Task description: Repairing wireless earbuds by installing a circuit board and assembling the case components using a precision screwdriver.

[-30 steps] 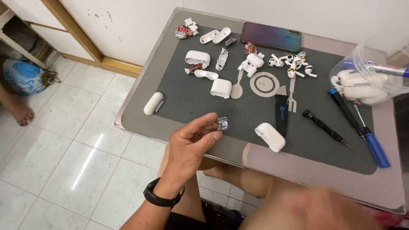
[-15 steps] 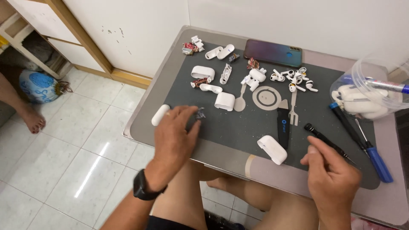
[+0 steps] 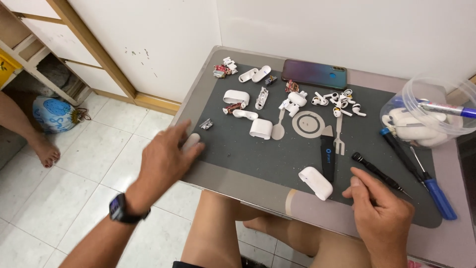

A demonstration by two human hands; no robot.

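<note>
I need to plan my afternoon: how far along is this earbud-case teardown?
Several cases already lie apart: white shells and small circuit bits are spread over the grey mat. Right now the left hand covers a white case piece at the mat's edge, and the right hand rests by the black screwdriver. One white case looks unopened.

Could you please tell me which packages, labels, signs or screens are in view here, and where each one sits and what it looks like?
Smartphone: flat at the far edge of the dark mat, a long rectangle, glossy purple to teal; whether its screen faces up cannot be told.
Wristwatch: on the left wrist, a small dark rectangular face on a black band.
Plastic tub: at the right edge of the table, round and clear, holding white parts.
Black pry tool: on the mat, with a small white marking.
</note>
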